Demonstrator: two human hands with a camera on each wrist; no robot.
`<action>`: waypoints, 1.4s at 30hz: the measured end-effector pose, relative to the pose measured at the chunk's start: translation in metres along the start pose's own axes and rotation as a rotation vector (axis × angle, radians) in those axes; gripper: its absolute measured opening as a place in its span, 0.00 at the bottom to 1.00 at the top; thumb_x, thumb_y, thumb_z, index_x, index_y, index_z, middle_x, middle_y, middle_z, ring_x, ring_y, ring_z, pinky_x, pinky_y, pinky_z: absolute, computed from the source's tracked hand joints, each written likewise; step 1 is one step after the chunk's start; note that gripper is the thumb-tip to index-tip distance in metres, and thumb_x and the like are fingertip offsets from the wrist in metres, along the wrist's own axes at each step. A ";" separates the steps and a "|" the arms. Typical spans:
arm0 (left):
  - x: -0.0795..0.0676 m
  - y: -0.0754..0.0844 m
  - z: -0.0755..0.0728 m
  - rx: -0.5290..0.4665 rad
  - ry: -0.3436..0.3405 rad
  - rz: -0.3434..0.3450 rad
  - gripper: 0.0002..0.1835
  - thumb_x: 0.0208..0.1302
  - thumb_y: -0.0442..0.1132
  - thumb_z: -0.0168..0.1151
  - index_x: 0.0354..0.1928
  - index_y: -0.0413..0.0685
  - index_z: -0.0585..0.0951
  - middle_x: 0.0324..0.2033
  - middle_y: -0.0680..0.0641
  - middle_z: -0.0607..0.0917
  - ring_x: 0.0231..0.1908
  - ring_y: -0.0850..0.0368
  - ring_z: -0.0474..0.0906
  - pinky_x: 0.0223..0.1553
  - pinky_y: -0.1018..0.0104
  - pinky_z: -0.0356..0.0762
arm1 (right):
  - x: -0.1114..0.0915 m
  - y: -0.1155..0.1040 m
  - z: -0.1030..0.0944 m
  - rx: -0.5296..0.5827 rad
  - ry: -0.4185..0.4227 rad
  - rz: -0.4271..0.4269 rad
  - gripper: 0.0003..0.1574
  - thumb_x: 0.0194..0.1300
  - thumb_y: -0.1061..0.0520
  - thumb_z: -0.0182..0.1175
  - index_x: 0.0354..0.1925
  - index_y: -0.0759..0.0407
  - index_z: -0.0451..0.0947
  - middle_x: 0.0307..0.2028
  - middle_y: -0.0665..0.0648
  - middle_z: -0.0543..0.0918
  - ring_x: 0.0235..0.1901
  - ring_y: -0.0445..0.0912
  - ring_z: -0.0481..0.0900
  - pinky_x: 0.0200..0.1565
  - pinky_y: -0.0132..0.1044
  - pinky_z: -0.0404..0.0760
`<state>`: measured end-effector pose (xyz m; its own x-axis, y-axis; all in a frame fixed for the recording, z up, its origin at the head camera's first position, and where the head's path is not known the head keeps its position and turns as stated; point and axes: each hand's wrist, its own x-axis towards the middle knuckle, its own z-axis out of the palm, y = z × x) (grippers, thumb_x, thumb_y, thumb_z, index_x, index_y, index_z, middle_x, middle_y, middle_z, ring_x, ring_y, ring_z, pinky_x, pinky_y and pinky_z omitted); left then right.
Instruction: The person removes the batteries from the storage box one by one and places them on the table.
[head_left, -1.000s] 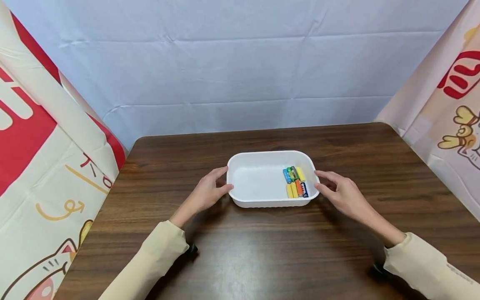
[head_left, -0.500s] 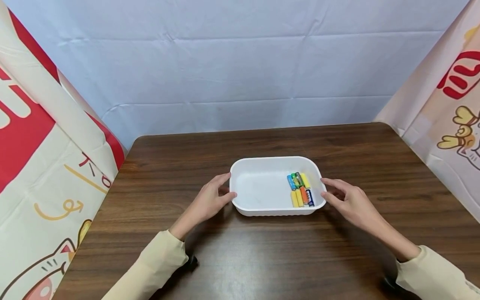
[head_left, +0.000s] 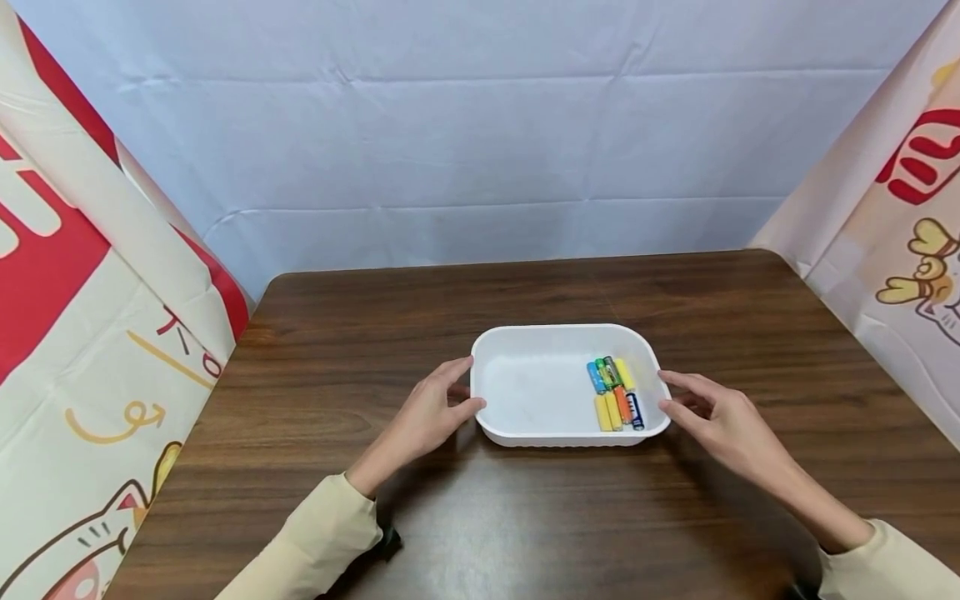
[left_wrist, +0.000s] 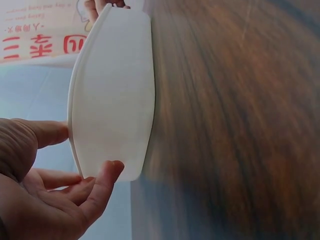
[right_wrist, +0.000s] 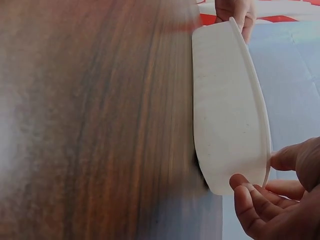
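A white plastic tray [head_left: 532, 392] with rounded corners lies level over the table, held at both ends. My left hand [head_left: 427, 412] pinches its left end, thumb at the rim and fingers under and around the outer wall. At the opposite end my right hand [head_left: 731, 425] grips the rim the same way. Inside, at the tray's right side, several batteries [head_left: 615, 396] lie in two rows, yellow, blue, green, orange and dark blue. The left wrist view has the tray's outer wall [left_wrist: 112, 95] above the fingers; the right wrist view shows the same wall [right_wrist: 227, 110] from the other end.
A dark brown wooden table [head_left: 330, 358] spreads around the tray. Behind its far edge hangs a pale blue-white cloth [head_left: 480, 133]. Printed curtains with red shapes and cartoon animals flank it, one left [head_left: 67, 292] and one right [head_left: 900, 250].
Both hands have shifted the tray to the right and nearer to me, batteries riding along in it. Neither hand has changed its hold.
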<state>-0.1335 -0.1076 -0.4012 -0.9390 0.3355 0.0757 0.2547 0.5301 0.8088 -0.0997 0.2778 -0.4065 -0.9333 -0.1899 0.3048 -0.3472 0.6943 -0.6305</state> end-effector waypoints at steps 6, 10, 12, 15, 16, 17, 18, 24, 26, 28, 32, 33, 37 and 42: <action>-0.003 0.003 0.005 -0.008 -0.013 0.002 0.35 0.69 0.35 0.69 0.74 0.35 0.68 0.71 0.42 0.72 0.51 0.51 0.85 0.49 0.60 0.82 | -0.007 0.000 -0.005 0.002 0.001 0.016 0.26 0.66 0.65 0.69 0.61 0.69 0.80 0.36 0.58 0.87 0.29 0.34 0.77 0.27 0.26 0.71; -0.004 0.005 0.008 -0.018 -0.017 0.008 0.35 0.70 0.35 0.69 0.74 0.35 0.67 0.71 0.41 0.72 0.51 0.51 0.85 0.48 0.62 0.83 | -0.011 0.001 -0.007 0.004 0.005 0.020 0.25 0.66 0.65 0.69 0.61 0.68 0.80 0.36 0.58 0.87 0.29 0.34 0.77 0.27 0.26 0.72; -0.005 0.007 0.010 -0.019 -0.018 0.012 0.35 0.70 0.35 0.69 0.74 0.35 0.67 0.71 0.41 0.71 0.52 0.51 0.84 0.49 0.61 0.83 | -0.012 0.002 -0.008 0.005 0.010 0.020 0.25 0.66 0.65 0.69 0.61 0.68 0.80 0.35 0.58 0.87 0.29 0.33 0.77 0.28 0.26 0.72; -0.005 0.008 0.012 -0.023 -0.023 0.021 0.35 0.70 0.35 0.68 0.74 0.34 0.67 0.71 0.40 0.72 0.52 0.50 0.85 0.49 0.58 0.83 | -0.014 0.004 -0.009 0.010 0.014 0.025 0.25 0.66 0.66 0.69 0.61 0.68 0.80 0.34 0.57 0.87 0.29 0.33 0.77 0.28 0.26 0.72; -0.005 0.008 0.012 -0.023 -0.025 0.024 0.35 0.70 0.35 0.68 0.74 0.34 0.67 0.71 0.40 0.72 0.51 0.50 0.85 0.49 0.58 0.83 | -0.015 0.004 -0.010 0.010 0.015 0.029 0.25 0.66 0.66 0.69 0.61 0.68 0.80 0.34 0.57 0.87 0.29 0.33 0.77 0.28 0.26 0.72; -0.005 0.008 0.013 -0.021 -0.026 0.028 0.35 0.70 0.36 0.68 0.74 0.34 0.67 0.70 0.40 0.72 0.51 0.50 0.85 0.49 0.58 0.83 | -0.015 0.005 -0.010 0.012 0.014 0.033 0.25 0.66 0.66 0.69 0.61 0.68 0.80 0.33 0.56 0.87 0.29 0.34 0.77 0.28 0.26 0.72; -0.005 0.009 0.013 -0.021 -0.027 0.029 0.35 0.70 0.36 0.68 0.74 0.33 0.67 0.70 0.40 0.72 0.51 0.51 0.85 0.49 0.59 0.83 | -0.016 0.005 -0.011 0.014 0.012 0.039 0.25 0.66 0.65 0.69 0.61 0.67 0.80 0.33 0.56 0.87 0.29 0.34 0.77 0.27 0.26 0.72; -0.006 0.011 0.017 -0.010 -0.031 0.042 0.35 0.70 0.36 0.68 0.74 0.32 0.67 0.70 0.39 0.72 0.49 0.52 0.85 0.45 0.65 0.82 | -0.020 0.008 -0.014 0.024 -0.003 0.073 0.26 0.67 0.64 0.69 0.62 0.66 0.79 0.33 0.54 0.86 0.27 0.34 0.76 0.26 0.27 0.72; -0.007 0.011 0.019 -0.011 -0.032 0.046 0.35 0.70 0.36 0.68 0.74 0.32 0.66 0.70 0.38 0.72 0.49 0.52 0.85 0.45 0.65 0.82 | -0.021 0.009 -0.016 0.025 -0.003 0.077 0.26 0.67 0.64 0.69 0.62 0.66 0.79 0.32 0.54 0.86 0.28 0.34 0.76 0.27 0.27 0.72; -0.007 0.011 0.020 -0.011 -0.031 0.052 0.35 0.70 0.36 0.68 0.74 0.31 0.66 0.70 0.38 0.72 0.49 0.52 0.85 0.44 0.66 0.82 | -0.021 0.009 -0.016 0.030 -0.004 0.078 0.26 0.67 0.64 0.69 0.62 0.66 0.79 0.33 0.54 0.87 0.28 0.34 0.77 0.27 0.26 0.73; -0.008 0.012 0.021 -0.009 -0.028 0.062 0.35 0.70 0.35 0.68 0.74 0.31 0.66 0.70 0.37 0.72 0.48 0.52 0.85 0.44 0.65 0.82 | -0.021 0.010 -0.018 0.030 -0.011 0.070 0.26 0.67 0.65 0.69 0.62 0.66 0.79 0.33 0.55 0.87 0.28 0.34 0.78 0.27 0.26 0.73; -0.008 0.012 0.021 0.000 -0.028 0.064 0.35 0.70 0.35 0.68 0.74 0.31 0.66 0.70 0.37 0.72 0.49 0.52 0.85 0.45 0.63 0.82 | -0.020 0.010 -0.018 0.028 -0.015 0.067 0.26 0.67 0.65 0.69 0.62 0.66 0.79 0.33 0.55 0.87 0.28 0.34 0.78 0.27 0.27 0.73; -0.007 0.015 0.019 0.097 -0.008 0.062 0.37 0.68 0.38 0.70 0.74 0.32 0.67 0.70 0.37 0.70 0.55 0.46 0.81 0.53 0.52 0.80 | -0.015 0.010 -0.019 0.018 -0.035 0.056 0.26 0.67 0.65 0.68 0.62 0.67 0.79 0.35 0.57 0.87 0.29 0.34 0.77 0.27 0.27 0.73; -0.002 0.023 0.016 0.230 0.039 0.116 0.40 0.66 0.41 0.73 0.75 0.36 0.67 0.71 0.38 0.68 0.69 0.43 0.68 0.64 0.47 0.71 | -0.009 0.011 -0.019 0.019 -0.042 0.045 0.25 0.68 0.65 0.68 0.62 0.67 0.79 0.37 0.59 0.88 0.31 0.33 0.78 0.28 0.27 0.73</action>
<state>-0.1218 -0.0837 -0.3915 -0.9076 0.3761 0.1864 0.4027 0.6547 0.6397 -0.0933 0.3007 -0.4025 -0.9508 -0.1887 0.2458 -0.3065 0.6897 -0.6560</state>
